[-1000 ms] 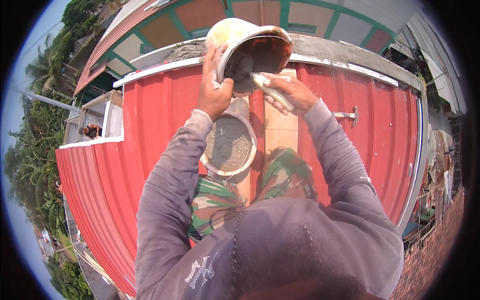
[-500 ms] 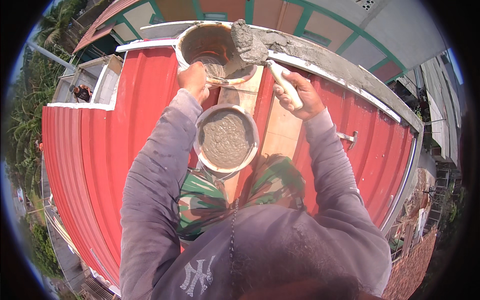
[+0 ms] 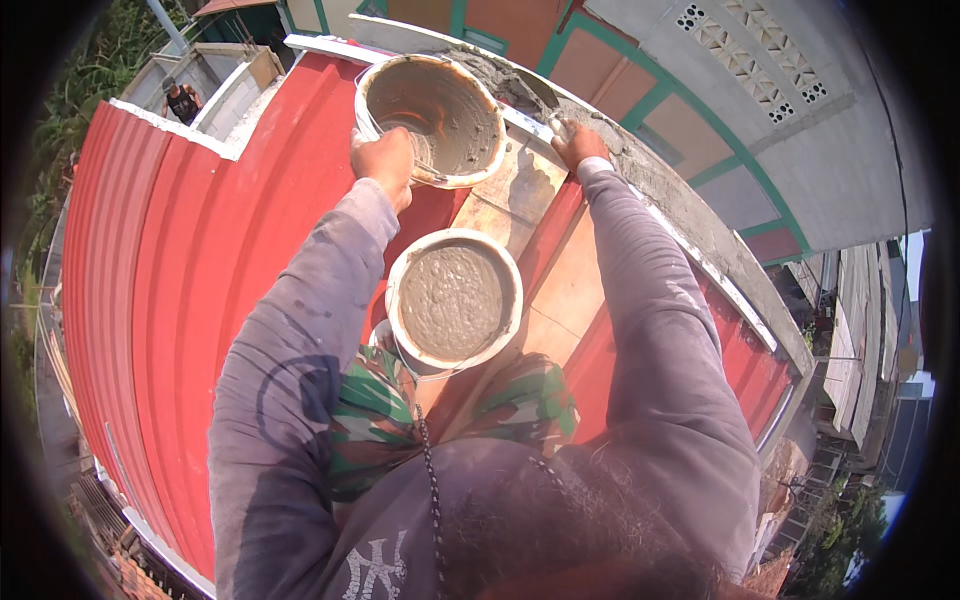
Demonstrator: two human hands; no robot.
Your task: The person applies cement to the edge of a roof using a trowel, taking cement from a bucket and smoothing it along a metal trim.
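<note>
One full bucket of wet grey mortar sits right up at the knees, neither hand on it. It's just past the camo trousers, with wooden boards running beside it on the red metal roof.

Next out is the second bucket, tilted so you look right into it: smeared walls, way less in there. Left hand has its fingers curled tight on the near-left rim.

Furthest reach is the right hand, closed round the pale handle of a trowel. That's the bit that just changed: half a second ago the trowel was up by the bucket's lip with a fat lump on it, now it's over at the wall top. So I'd say scooping has given way to laying the stuff down. The blade points away from the hand, by the rough mortar already on the ledge; can't tell if it's touching.

Past that, a house with green trim, plus another person off to the far left.
</note>
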